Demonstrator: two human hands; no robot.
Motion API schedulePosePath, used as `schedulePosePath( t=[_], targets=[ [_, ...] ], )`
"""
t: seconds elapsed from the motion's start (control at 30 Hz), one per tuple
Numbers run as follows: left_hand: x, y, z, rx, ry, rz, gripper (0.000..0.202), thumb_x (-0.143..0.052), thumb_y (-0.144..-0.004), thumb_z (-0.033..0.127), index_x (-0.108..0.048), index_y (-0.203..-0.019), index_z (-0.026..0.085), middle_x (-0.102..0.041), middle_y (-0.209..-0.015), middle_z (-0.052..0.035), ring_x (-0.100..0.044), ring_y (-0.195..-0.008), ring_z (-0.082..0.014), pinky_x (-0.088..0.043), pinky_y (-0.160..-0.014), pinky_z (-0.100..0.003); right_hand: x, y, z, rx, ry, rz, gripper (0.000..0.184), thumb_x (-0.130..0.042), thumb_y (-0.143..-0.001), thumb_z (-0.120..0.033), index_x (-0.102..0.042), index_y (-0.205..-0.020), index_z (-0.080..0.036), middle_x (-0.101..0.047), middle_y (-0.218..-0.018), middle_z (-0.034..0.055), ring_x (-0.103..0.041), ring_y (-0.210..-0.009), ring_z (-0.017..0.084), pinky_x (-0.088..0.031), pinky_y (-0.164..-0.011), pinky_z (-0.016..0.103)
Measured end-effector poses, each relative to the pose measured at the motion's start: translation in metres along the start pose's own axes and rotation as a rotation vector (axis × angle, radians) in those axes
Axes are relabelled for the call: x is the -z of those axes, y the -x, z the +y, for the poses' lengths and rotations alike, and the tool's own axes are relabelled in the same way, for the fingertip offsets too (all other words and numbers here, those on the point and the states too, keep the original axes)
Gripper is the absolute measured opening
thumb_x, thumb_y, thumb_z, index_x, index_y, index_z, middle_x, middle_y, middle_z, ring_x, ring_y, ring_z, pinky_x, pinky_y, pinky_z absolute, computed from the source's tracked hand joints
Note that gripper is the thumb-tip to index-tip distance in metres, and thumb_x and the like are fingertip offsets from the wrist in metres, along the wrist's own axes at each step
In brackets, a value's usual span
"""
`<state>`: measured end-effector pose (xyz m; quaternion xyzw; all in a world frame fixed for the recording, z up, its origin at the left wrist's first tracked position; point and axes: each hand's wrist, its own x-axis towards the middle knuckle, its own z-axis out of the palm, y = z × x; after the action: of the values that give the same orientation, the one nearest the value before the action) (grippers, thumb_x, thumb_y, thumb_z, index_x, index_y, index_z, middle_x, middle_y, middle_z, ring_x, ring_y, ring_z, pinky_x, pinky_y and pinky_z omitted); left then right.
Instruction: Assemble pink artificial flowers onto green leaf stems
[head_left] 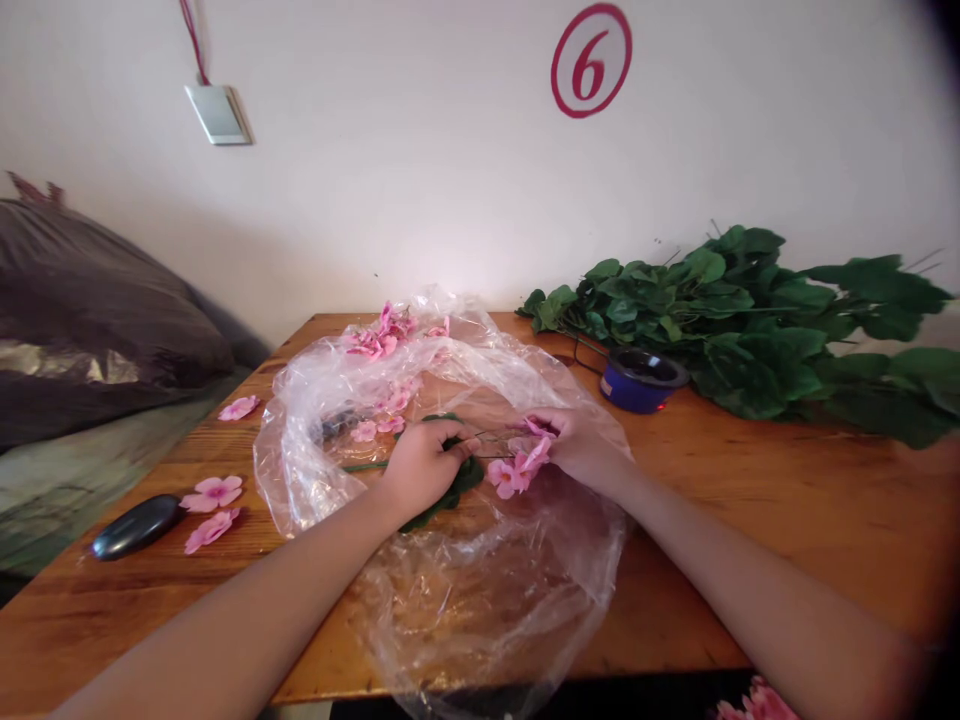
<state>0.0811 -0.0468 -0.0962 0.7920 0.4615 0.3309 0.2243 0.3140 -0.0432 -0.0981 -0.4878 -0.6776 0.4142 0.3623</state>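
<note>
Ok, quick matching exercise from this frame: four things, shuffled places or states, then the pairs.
Things:
1. left hand
2. right hand
3. blue bowl
4. black oval object

Places or states:
A. on the table beside loose pink blossoms
B. holding a pink blossom
C. on the table in front of a heap of green leaves
D. gripping a green leafy stem

Pairs: 1-D, 2-B, 3-C, 4-A

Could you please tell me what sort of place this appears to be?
It is probably a plain indoor room, perhaps a numbered lodging or home room: a red-circled number 6 is on the wall, and a dark pillow lies on soft furnishing beside a wooden table.
</note>
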Motion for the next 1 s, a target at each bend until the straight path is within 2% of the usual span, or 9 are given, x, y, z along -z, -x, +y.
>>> schedulePosePath(
  t=[0.17, 0.27, 0.37, 0.47, 0.6, 0.7, 0.77, 0.87, 1.0],
  targets=[
    [0.003, 0.0, 0.002, 0.009, -0.045, 0.016, 0.019, -0.056, -0.09, 0.023, -0.071, -0.079, 0.019, -0.07, -0.074, 0.0003, -0.062, -0.069, -0.0145, -0.043, -0.064, -0.024, 0.003, -0.001, 0.0, 0.082, -0.078, 0.099, 0.042, -0.071, -0.076, -0.03, -0.066, -0.117, -0.021, -0.068, -0.113, 0.0054, -0.064, -0.097, 0.02, -0.049, -0.081, 0.03],
    [0.003, 0.0, 0.004, 0.01, -0.099, 0.04, 0.019, -0.056, -0.091, 0.025, -0.071, -0.082, 0.02, -0.072, -0.077, -0.0007, -0.063, -0.069, -0.0151, -0.043, -0.065, -0.025, 0.004, 0.003, -0.004, 0.135, -0.143, 0.219, 0.034, -0.062, -0.085, -0.037, -0.064, -0.116, -0.023, -0.063, -0.124, 0.0063, -0.062, -0.106, 0.021, -0.049, -0.087, 0.032],
    [0.001, 0.0, 0.007, -0.043, -0.178, 0.033, 0.019, -0.056, -0.09, 0.022, -0.07, -0.079, 0.019, -0.072, -0.079, -0.0025, -0.064, -0.074, -0.0164, -0.043, -0.068, -0.026, 0.002, 0.009, -0.012, 0.28, -0.079, 0.266, 0.032, -0.055, -0.092, -0.043, -0.064, -0.117, -0.024, -0.059, -0.131, 0.0066, -0.057, -0.117, 0.022, -0.048, -0.093, 0.033],
    [-0.002, 0.0, 0.008, -0.096, -0.223, 0.015, 0.019, -0.056, -0.09, 0.019, -0.069, -0.076, 0.019, -0.071, -0.078, -0.0034, -0.063, -0.075, -0.0169, -0.044, -0.071, -0.026, -0.003, 0.012, -0.015, 0.388, 0.12, 0.202, 0.037, -0.062, -0.088, -0.044, -0.064, -0.12, -0.025, -0.058, -0.132, 0.008, -0.053, -0.123, 0.024, -0.043, -0.101, 0.038],
    [-0.003, 0.0, 0.009, -0.104, -0.198, 0.001, 0.02, -0.055, -0.09, 0.019, -0.068, -0.075, 0.019, -0.069, -0.077, -0.0029, -0.063, -0.077, -0.017, -0.044, -0.073, -0.026, -0.012, 0.011, -0.013, 0.395, 0.416, 0.112, 0.036, -0.068, -0.084, -0.038, -0.068, -0.117, -0.023, -0.067, -0.117, 0.0102, -0.06, -0.11, 0.026, -0.044, -0.097, 0.042],
    [-0.003, 0.0, 0.008, -0.089, -0.152, -0.005, 0.02, -0.053, -0.091, 0.02, -0.069, -0.079, 0.02, -0.07, -0.08, -0.0023, -0.063, -0.078, -0.0167, -0.044, -0.073, -0.026, -0.016, 0.009, -0.012, 0.332, 0.382, 0.004, 0.019, -0.06, -0.09, -0.028, -0.071, -0.104, -0.021, -0.073, -0.092, 0.0061, -0.065, -0.081, 0.019, -0.049, -0.079, 0.035],
    [-0.003, 0.0, 0.007, -0.079, -0.131, -0.003, 0.02, -0.054, -0.091, 0.02, -0.07, -0.079, 0.02, -0.071, -0.081, -0.002, -0.063, -0.078, -0.0166, -0.045, -0.072, -0.026, -0.018, 0.009, -0.011, 0.326, 0.341, -0.052, 0.016, -0.055, -0.092, -0.018, -0.071, -0.09, -0.02, -0.072, -0.077, 0.0022, -0.063, -0.068, 0.016, -0.047, -0.074, 0.032],
    [-0.004, 0.0, 0.007, -0.067, -0.104, 0.006, 0.019, -0.055, -0.09, 0.02, -0.071, -0.08, 0.02, -0.072, -0.082, -0.0018, -0.063, -0.077, -0.0163, -0.045, -0.071, -0.025, -0.019, 0.007, -0.009, 0.384, 0.384, -0.027, 0.026, -0.051, -0.089, -0.007, -0.065, -0.072, -0.02, -0.07, -0.069, 0.0, -0.062, -0.069, 0.016, -0.045, -0.079, 0.032],
    [-0.005, -0.001, 0.006, -0.066, -0.101, -0.005, 0.02, -0.055, -0.09, 0.02, -0.07, -0.076, 0.019, -0.07, -0.077, -0.0014, -0.062, -0.073, -0.0156, -0.043, -0.068, -0.024, -0.019, 0.003, -0.003, 0.461, 0.494, 0.009, 0.031, -0.05, -0.082, 0.002, -0.06, -0.064, -0.021, -0.067, -0.065, -0.0007, -0.06, -0.074, 0.017, -0.042, -0.082, 0.032]
  ],
)
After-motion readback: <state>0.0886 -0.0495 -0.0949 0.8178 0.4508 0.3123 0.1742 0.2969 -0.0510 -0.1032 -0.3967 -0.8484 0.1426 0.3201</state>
